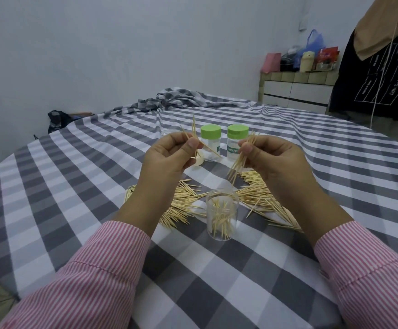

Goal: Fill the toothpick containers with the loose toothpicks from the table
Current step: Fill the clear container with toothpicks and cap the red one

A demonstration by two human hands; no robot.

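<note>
An open clear container [222, 214], partly filled with toothpicks, stands upright on the checked cloth between my forearms. Loose toothpicks [256, 197] lie in a spread heap behind and beside it. My left hand [167, 159] is raised above the heap and pinches a few crossed toothpicks [194, 136]. My right hand [272, 157] pinches a bundle of toothpicks [239, 162] that slants down toward the open container, its tips a little above the rim. Two clear containers with green lids [211, 132] [237, 132] stand behind my hands.
A clear lidless container [167, 132] peeks out behind my left hand, and a small pale lid [199, 161] lies by the left green-lidded container. The grey and white checked cloth [74, 186] covers the whole table. A drawer unit [295, 91] with clutter stands at the far right.
</note>
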